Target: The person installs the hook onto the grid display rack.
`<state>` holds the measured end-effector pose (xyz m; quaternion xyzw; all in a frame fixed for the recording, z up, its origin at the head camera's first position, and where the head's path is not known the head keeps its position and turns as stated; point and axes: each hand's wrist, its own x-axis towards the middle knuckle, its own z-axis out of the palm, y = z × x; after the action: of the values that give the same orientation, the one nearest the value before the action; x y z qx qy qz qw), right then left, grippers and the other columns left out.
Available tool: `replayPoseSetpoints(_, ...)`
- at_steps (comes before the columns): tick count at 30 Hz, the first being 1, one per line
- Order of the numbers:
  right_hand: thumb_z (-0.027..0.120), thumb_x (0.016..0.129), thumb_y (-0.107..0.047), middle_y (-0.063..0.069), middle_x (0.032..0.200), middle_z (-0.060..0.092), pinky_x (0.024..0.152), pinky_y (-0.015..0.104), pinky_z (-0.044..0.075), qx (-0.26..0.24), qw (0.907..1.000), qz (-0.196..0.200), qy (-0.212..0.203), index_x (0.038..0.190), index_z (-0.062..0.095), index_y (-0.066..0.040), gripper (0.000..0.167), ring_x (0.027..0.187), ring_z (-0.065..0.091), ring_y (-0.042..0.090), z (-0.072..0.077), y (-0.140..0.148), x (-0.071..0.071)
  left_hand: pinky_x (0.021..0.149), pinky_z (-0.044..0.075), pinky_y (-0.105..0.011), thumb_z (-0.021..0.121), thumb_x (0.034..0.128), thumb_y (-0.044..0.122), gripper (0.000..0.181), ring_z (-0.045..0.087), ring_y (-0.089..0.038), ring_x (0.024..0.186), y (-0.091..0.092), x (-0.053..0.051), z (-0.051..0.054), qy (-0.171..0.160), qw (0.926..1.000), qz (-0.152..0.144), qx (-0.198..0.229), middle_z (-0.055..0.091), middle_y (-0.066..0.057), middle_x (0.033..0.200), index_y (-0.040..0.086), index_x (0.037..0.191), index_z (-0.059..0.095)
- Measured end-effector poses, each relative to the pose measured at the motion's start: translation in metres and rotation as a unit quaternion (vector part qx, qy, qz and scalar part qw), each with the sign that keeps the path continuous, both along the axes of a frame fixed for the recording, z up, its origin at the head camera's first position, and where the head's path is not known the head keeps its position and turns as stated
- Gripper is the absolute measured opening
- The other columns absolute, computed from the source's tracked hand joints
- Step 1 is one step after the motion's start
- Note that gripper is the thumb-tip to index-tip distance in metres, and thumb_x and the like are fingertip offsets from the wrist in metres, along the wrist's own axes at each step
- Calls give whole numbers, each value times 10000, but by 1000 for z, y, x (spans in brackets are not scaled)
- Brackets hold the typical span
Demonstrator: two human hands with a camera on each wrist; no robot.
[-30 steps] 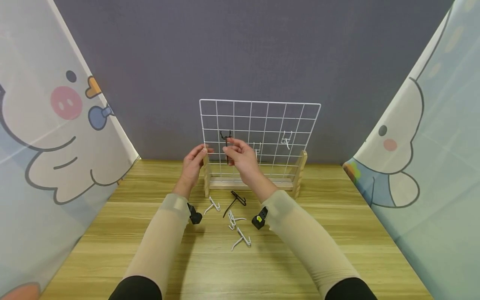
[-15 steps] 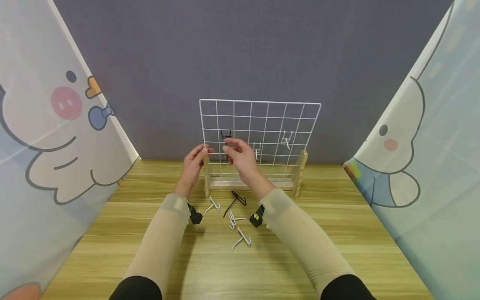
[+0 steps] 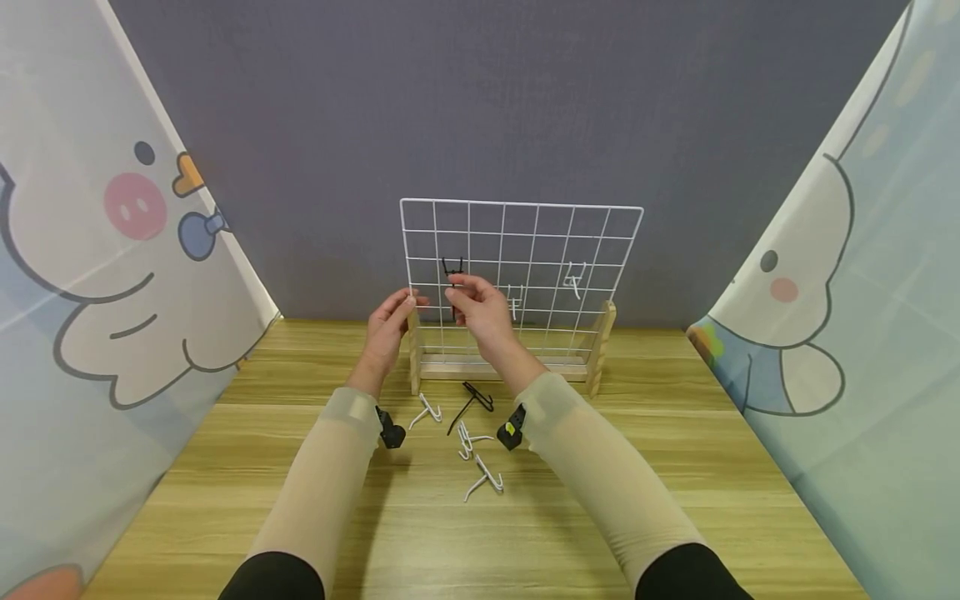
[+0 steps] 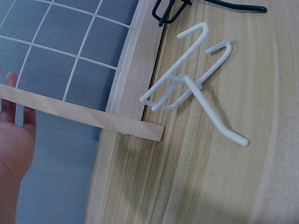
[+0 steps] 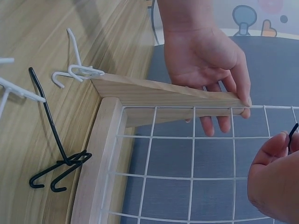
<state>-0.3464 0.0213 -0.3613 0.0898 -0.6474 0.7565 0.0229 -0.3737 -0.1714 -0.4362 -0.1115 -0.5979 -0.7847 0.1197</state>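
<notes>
Right hand (image 3: 483, 315) pinches the stem of the black hook (image 3: 453, 272), thumb and fingertips closed on it. Hook is up against the white grid (image 3: 521, 203), left half of the mesh, near the middle of the head frame. Left hand (image 3: 384, 329), just left of that, grips the upper end of the left wooden post (image 3: 415, 354), thumb on one side, other fingers reaching past the far side, spread only about as far as the post needs. To do this well: brace the post so the grid doesn't rock, level the prongs, aim both tips at one wire, press down gently. Check both prongs before letting go (can't tell here whether they've caught). White hook (image 3: 574, 279), right half of the grid, looks a fair guide.
</notes>
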Motion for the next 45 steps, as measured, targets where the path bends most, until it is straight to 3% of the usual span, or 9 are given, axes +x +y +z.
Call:
replayPoseSetpoints(10, 745, 1054, -104, -48, 939, 653, 662, 222, 511, 64, 10000, 37, 35, 1427, 674, 1, 394, 773, 591, 116, -2, 1, -1, 993, 510, -369, 579, 1159, 214, 373, 690, -205, 1201, 1, -1, -1, 6, 9999, 25, -121, 813, 93, 1114, -50, 1421, 597)
replayPoseSetpoints(15, 761, 1050, -136, -49, 951, 661, 663, 241, 518, 38, 10000, 45, -35, 1434, 672, -10, 414, 773, 603, 134, -4, 2, -2, 1017, 508, -402, 590, 1156, 226, 171, 700, -146, 1165, 2, -2, -1, 10, 9999, 31, -128, 812, 109, 1108, 182, 1274, 706)
replayPoseSetpoints(20, 771, 1046, -145, -41, 986, 675, 618, 221, 518, -50, 9999, 113, -97, 1458, 659, -32, 442, 726, 631, 97, -8, 3, -2, 1011, 514, -372, 598, 1152, 216, 154, 704, -160, 1168, 2, -1, -2, 18, 10000, 35, -89, 813, 86, 1116, 196, 1251, 714)
replayPoseSetpoints(25, 768, 1051, -160, 28, 1087, 713, 601, 222, 521, -144, 9997, 172, -126, 1480, 643, -53, 459, 712, 667, 92, -11, 3, 1, 967, 516, -297, 596, 1153, 210, 151, 706, -125, 1160, 3, -1, -2, 2, 10000, 43, -54, 814, 87, 1116, 195, 1243, 716)
replayPoseSetpoints(30, 772, 1054, -203, 169, 1288, 733, 598, 249, 531, -99, 9997, 197, -139, 1469, 661, -120, 438, 715, 699, 92, -12, 4, 4, 989, 517, -317, 590, 1155, 207, 201, 702, -106, 1141, 2, -2, -3, 23, 10000, -10, -5, 814, 106, 1098, 120, 1298, 701)
replayPoseSetpoints(35, 767, 1059, -227, 260, 1417, 683, 574, 232, 524, -154, 9995, 245, -145, 1472, 650, -148, 437, 710, 697, 94, -11, 5, 9, 962, 524, -277, 592, 1152, 185, 163, 715, -102, 1125, 2, -2, -2, 27, 10000, -4, 57, 818, 107, 1089, 220, 1217, 738)
replayPoseSetpoints(39, 762, 1061, -221, 238, 1400, 696, 556, 217, 519, -201, 9994, 245, -165, 1461, 650, -154, 420, 705, 691, 95, -11, 6, 14, 942, 528, -271, 594, 1148, 164, 166, 726, -106, 1109, 1, -3, -2, 52, 9999, -8, 137, 822, 93, 1086, 212, 1205, 742)
replayPoseSetpoints(45, 763, 1061, -223, 120, 1239, 751, 555, 224, 522, -226, 9992, 272, -171, 1462, 649, -136, 425, 710, 683, 109, -14, 10, 21, 929, 525, -268, 591, 1150, 162, 160, 716, -117, 1113, 1, -3, -2, 40, 9999, 9, 129, 820, 113, 1067, 177, 1225, 731)
